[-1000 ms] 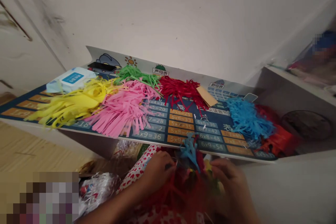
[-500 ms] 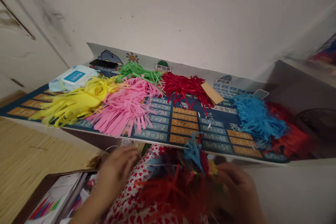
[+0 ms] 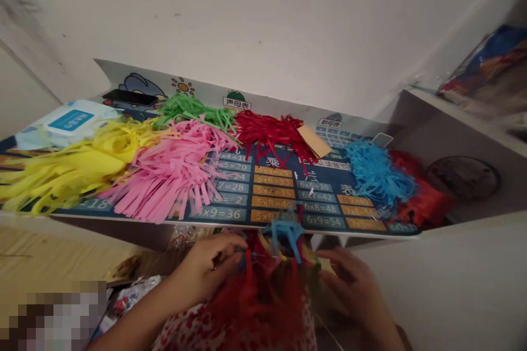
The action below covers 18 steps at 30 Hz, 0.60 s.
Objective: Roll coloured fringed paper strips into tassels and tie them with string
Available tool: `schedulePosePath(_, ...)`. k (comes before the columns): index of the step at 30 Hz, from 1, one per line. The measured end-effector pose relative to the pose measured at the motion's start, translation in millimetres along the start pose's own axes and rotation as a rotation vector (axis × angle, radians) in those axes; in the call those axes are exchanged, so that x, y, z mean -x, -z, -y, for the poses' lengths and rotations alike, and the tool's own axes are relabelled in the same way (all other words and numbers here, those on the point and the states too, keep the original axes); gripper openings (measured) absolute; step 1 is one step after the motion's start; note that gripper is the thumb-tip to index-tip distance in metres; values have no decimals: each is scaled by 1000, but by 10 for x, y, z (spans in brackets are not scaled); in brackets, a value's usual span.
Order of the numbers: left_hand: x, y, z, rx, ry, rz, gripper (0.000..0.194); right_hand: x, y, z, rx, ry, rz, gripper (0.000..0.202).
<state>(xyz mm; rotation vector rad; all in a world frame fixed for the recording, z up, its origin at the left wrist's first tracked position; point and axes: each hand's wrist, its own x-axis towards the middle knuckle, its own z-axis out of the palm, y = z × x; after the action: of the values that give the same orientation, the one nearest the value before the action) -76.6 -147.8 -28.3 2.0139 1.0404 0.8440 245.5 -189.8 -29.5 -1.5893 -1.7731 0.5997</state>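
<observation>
Below the table's front edge, a bundle of red, blue and yellow paper strips [image 3: 263, 296] hangs between my hands, blurred by motion. My left hand [image 3: 212, 263] is at its left side, thumb and fingers curled towards each other around a strip end. On the right side, my right hand [image 3: 348, 279] has its fingers apart, close to the green and yellow strips. Whether it touches them is hard to tell. Behind the bundle shows cloth with red hearts [image 3: 181, 329].
On the table [image 3: 239, 219] lie yellow [image 3: 102, 159], pink [image 3: 173, 170], green [image 3: 193, 111], dark red [image 3: 269, 134] and blue [image 3: 381, 175] strip piles. A wipes pack [image 3: 69, 120], a phone [image 3: 132, 98] and a tan card [image 3: 313, 141] are there too.
My left hand has moved right to the bundle's side. My right hand has come away from the yellow strips, its fingers spreading. The view has shifted to the right.
</observation>
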Motion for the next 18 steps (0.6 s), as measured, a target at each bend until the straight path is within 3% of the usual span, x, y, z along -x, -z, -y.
schedulePosePath(3, 8, 119, -283, -28, -139, -155, 15, -92, -195, 141, 24, 213, 112, 22)
schedulePosePath(6, -23, 130, -461, -62, -249, -227, 12, -179, -338, 343, -64, 301, 195, 23)
schedulePosePath(11, 31, 250, -427, -160, -206, -328, 10, -272, -357, 471, 43, 399, 176, 30)
schedulePosePath(13, 70, 340, -388, -163, -149, -277, 11, -311, -341, 454, 124, 432, 234, 30)
schedulePosePath(15, 79, 419, -363, -153, -103, -153, 14, -354, -313, 439, 153, 413, 284, 29)
schedulePosePath(18, 29, 475, -316, -164, -40, 61, 23, -415, -230, 440, 156, 277, 314, 32)
